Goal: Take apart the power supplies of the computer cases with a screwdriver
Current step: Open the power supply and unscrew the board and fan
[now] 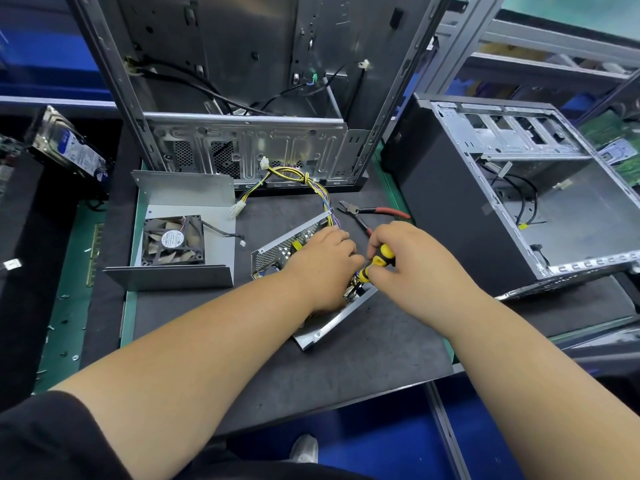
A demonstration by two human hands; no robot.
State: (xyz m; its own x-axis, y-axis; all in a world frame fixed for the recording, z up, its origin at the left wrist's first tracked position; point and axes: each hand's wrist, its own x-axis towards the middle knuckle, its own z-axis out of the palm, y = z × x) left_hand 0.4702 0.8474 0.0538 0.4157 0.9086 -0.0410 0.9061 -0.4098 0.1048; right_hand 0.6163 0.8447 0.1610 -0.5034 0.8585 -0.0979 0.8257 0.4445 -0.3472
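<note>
Right hand (398, 261) wraps its grip tight round a yellow-black screwdriver (377, 261), ribbed handle, tip angled down into the open power supply (294, 251) mid-desk; shaft mostly hidden by fingers. Left hand (322, 265) lies on the supply's perforated sheet-metal tray, fingers curled at the far edge; cannot tell if they clamp anything. Striped yellow wire bundle (304, 181) loops from it toward the upright bare steel computer case (249, 147). Removed cover (183, 233), folded grey metal, holds a dusty black fan (173, 240). Red-handled cutters (370, 213) lie just behind the hands. Second case (519, 188) lies on its side, right, partly cut off. Dark matte mat (346, 358) covers the desk.
</note>
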